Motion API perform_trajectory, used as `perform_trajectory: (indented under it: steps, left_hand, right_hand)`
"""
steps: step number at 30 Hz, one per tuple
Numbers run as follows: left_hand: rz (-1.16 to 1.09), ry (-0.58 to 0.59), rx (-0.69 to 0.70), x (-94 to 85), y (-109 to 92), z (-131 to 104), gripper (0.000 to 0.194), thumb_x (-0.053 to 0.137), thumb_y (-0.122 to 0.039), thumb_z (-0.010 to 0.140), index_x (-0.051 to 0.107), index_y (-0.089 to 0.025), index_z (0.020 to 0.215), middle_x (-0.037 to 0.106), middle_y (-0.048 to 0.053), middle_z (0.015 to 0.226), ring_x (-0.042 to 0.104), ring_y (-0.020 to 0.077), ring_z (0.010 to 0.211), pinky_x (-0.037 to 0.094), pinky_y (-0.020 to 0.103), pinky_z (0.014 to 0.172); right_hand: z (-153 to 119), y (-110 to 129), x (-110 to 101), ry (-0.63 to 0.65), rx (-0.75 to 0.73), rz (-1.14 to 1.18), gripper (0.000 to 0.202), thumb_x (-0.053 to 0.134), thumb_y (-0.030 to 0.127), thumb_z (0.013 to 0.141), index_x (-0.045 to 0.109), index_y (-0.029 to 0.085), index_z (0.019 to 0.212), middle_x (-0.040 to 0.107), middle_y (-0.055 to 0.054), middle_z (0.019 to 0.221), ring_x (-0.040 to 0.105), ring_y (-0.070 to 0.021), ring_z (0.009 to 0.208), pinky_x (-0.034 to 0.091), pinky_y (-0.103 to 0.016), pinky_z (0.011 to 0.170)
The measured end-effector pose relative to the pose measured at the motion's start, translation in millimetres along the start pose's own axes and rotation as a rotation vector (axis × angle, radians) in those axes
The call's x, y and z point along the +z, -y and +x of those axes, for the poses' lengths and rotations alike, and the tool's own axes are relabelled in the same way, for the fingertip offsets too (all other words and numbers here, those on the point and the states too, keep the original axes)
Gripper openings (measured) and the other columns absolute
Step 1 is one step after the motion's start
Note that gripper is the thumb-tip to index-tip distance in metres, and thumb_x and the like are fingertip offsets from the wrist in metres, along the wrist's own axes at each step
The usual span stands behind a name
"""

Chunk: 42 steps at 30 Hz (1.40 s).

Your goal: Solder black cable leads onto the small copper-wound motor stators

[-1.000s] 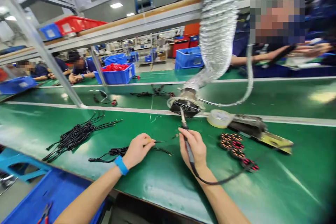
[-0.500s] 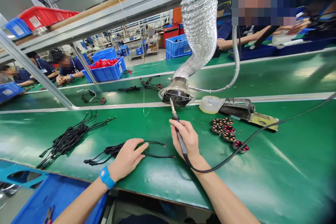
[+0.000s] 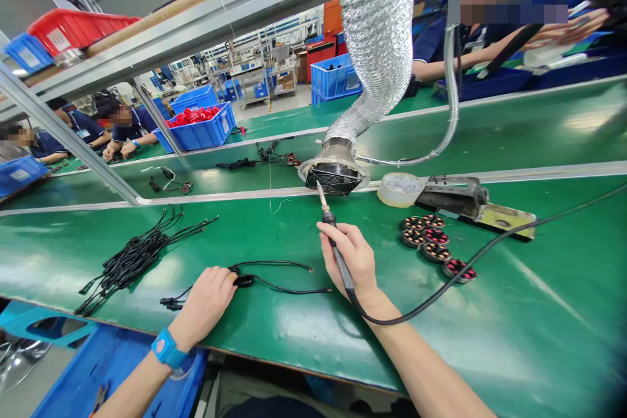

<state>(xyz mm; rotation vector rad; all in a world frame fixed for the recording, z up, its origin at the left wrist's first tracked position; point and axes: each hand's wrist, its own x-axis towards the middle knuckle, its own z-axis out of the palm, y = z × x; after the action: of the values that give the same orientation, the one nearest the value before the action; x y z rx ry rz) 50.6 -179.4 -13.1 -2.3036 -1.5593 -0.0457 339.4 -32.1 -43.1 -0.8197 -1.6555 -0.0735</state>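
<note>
My left hand (image 3: 208, 300), with a blue band at the wrist, is closed on the small bundle of black cables (image 3: 243, 280) lying on the green table. Two cable ends with bare tips stretch right from it. In my right hand (image 3: 350, 261) is a soldering iron (image 3: 337, 249), its tip pointing up at the black fan grille (image 3: 333, 179) under the silver duct. A larger pile of black cables (image 3: 134, 258) lies to the left. Several round copper-wound coils (image 3: 435, 252) rest right of my right hand.
Behind the coils are a roll of clear tape (image 3: 400, 189) and a metal holder (image 3: 453, 196). The iron's cord arcs across the right side. A metal post (image 3: 73, 137) stands at the left. Below the table edge sits a blue bin (image 3: 73, 372). People sit across the tables.
My left hand has shifted left along the small cable bundle, and its spread fingers have closed on it. My right hand still holds the iron in nearly the same place. The view has shifted slightly.
</note>
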Motion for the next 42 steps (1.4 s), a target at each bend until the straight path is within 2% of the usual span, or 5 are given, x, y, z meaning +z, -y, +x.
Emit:
perform_trajectory:
  steps: [7,18,26,34,42]
  left_hand:
    - [0.016,0.04,-0.046,-10.4,12.5,-10.0,0.014,0.051,-0.018,0.097,0.063,-0.02,0.104,0.066,0.012,0.111,0.062,0.0281,0.1,0.051,0.044,0.086]
    - [-0.061,-0.021,0.042,17.9,68.8,12.9,0.023,0.047,-0.027,0.099,0.068,-0.021,0.104,0.072,0.012,0.115,0.069,0.0264,0.1,0.054,0.042,0.09]
    - [-0.415,0.049,-0.075,-23.5,84.1,105.0,0.033,0.053,-0.053,0.095,0.069,-0.025,0.102,0.065,0.007,0.125,0.065,0.0244,0.109,0.053,0.035,0.093]
    - [-0.465,0.106,-0.115,57.9,40.6,231.6,0.039,0.055,-0.038,0.093,0.062,-0.012,0.121,0.056,0.018,0.133,0.056,0.0296,0.125,0.043,0.04,0.109]
    - [-0.429,0.176,-0.172,77.7,20.6,250.5,0.014,0.051,-0.016,0.089,0.065,-0.014,0.093,0.07,0.014,0.097,0.066,0.0274,0.092,0.047,0.035,0.083]
  right_hand:
    - [0.0,-0.1,0.8,0.0,-0.004,0.017,0.028,0.058,0.013,0.095,0.066,0.023,0.12,0.061,-0.005,0.093,0.064,-0.0161,0.078,0.054,-0.028,0.072]
    - [24.3,-4.8,-16.6,-0.092,-0.048,-0.047,0.03,0.056,0.011,0.096,0.065,0.021,0.122,0.061,-0.006,0.091,0.062,-0.017,0.078,0.053,-0.029,0.072]
    - [34.9,-3.5,-74.1,-0.14,-0.063,-0.169,0.039,0.053,0.01,0.097,0.058,0.022,0.134,0.068,-0.008,0.096,0.066,-0.0188,0.083,0.055,-0.031,0.076]
    - [-18.7,-43.5,-101.6,-0.024,0.131,-0.312,0.029,0.05,0.017,0.101,0.065,0.019,0.125,0.07,-0.011,0.097,0.069,-0.0209,0.085,0.056,-0.034,0.078]
    - [-2.8,-70.4,-118.6,0.092,0.433,-0.065,0.026,0.051,0.034,0.102,0.068,0.022,0.118,0.075,-0.007,0.111,0.073,-0.0206,0.095,0.057,-0.033,0.088]
